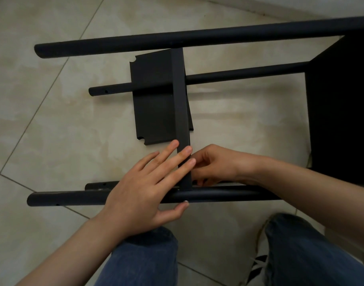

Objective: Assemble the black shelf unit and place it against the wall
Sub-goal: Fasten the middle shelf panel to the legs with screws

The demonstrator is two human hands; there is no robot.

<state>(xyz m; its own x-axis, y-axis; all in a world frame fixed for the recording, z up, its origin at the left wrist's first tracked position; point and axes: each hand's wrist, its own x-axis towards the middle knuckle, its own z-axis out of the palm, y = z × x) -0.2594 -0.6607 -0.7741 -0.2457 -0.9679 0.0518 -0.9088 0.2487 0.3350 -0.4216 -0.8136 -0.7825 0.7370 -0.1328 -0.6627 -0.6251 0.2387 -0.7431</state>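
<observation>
The black shelf frame lies on its side on the tiled floor, with its near pole [218,196] and far pole [197,39] running left to right. A black shelf panel [180,96] stands on edge between them. My left hand [148,182] lies across the near pole, its straight fingers pressing on the panel's edge and its thumb under the pole. From the right, my right hand [212,164] curls its fingers round the panel's near end where it meets the pole. What the fingertips hold is hidden. A fitted shelf [342,104] closes the frame's right end.
A loose black panel [154,104] with notched corners lies flat on the floor under the frame, across a lower pole [115,89]. Another lower pole's end [98,185] shows behind the near pole. My knees in jeans and a striped shoe [257,265] are at the bottom.
</observation>
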